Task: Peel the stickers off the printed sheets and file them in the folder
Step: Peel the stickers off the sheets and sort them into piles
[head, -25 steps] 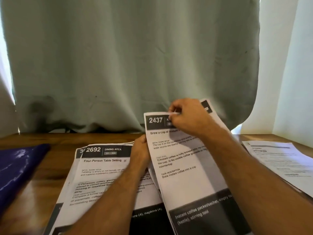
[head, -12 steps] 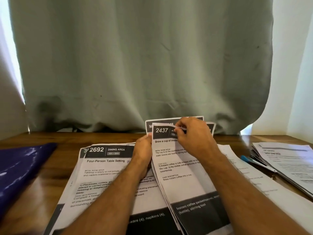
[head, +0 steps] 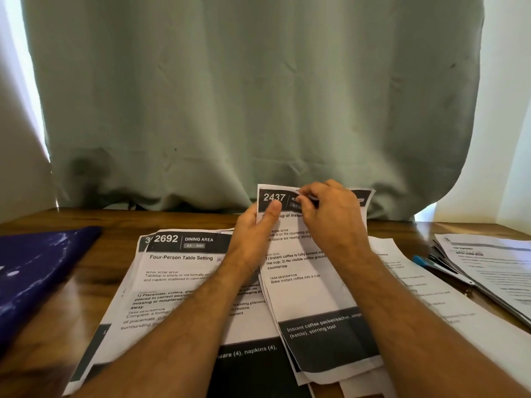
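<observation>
A printed sheet numbered 2437 (head: 304, 288) is tilted up over the table. My left hand (head: 255, 237) holds its left edge, thumb pressed on the dark header below the number. My right hand (head: 330, 216) pinches a small pale sticker (head: 300, 194) at the top of the header with thumb and forefinger. Another sheet lies right behind this one. A sheet numbered 2692 (head: 184, 271) lies flat to the left on top of more sheets. The dark blue folder (head: 37, 271) rests at the table's left side.
A stack of printed papers (head: 494, 268) lies at the right with a blue pen (head: 422, 261) beside it. A loose sheet (head: 425, 297) lies under my right forearm. A grey-green curtain (head: 258, 96) hangs behind the wooden table (head: 94, 271).
My left thumb has moved up onto the sheet's dark header. My right hand still pinches at the top of the header, and the view has shifted a little.
</observation>
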A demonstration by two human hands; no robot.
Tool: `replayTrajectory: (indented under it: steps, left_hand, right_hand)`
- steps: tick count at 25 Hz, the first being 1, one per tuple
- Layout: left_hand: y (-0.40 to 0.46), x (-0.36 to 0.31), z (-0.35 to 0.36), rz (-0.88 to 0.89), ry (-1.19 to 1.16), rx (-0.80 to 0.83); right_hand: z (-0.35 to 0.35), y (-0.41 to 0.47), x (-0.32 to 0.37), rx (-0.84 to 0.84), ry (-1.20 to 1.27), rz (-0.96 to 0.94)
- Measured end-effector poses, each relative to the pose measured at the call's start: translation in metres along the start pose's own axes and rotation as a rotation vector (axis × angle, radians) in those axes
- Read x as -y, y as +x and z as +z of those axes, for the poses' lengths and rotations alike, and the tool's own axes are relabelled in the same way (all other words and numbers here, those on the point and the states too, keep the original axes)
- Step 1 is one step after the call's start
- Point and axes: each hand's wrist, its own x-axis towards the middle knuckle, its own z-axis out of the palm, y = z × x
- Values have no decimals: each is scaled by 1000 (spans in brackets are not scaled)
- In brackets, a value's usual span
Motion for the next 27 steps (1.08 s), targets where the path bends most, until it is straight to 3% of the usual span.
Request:
replayTrajectory:
  steps: [7,14,19,22,24,27]
  left_hand:
    - [2,3,0,63,84,-111]
    - [-8,-7,-1,31,85,-116]
    - [-12,-12,-2,46,-23,-92]
    - [-9,-27,-6,134,-82,-194]
    - [-4,-47,-24,187,82,-292]
    - [11,-77,-58,145,665,-89]
  right_hand:
    - [0,4,-6,12,9,32]
    - [-4,0,2,168,34,-38]
    - [-8,-1,8,175,65,-29]
    - [-8,-2,15,180,79,15]
    - [-7,-7,22,183,111,33]
    - [-15,-6,23,113,145,115]
